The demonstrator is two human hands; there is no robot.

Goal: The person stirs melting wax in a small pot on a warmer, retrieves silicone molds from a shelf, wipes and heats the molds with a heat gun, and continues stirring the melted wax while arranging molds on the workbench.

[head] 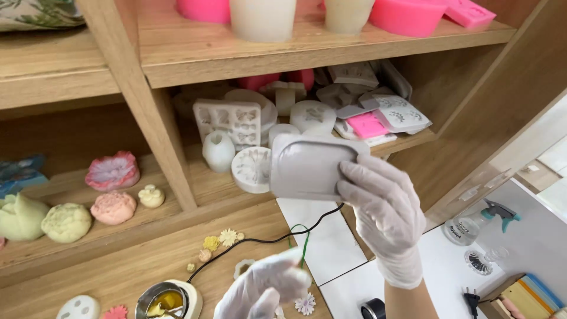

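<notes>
Left hand [266,289]: blurred, cut off by bottom edge. Grey mould [310,167]: right end hidden under right-hand fingers [360,183]. Above the mould, pink and white tubs [263,18]: tops cropped. Behind the mould, stacked moulds [360,94]: shadowed, patterns indistinct.

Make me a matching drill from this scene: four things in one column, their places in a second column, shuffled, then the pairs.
Things:
1. grey mould
2. spray bottle
3. small pot of yellow wax
4. pink flower

Places:
A. lower left shelf compartment
B. held in the gloved right hand
C. white surface at right
D. wooden counter, bottom of view

Pairs: 1-B, 2-C, 3-D, 4-A
</notes>
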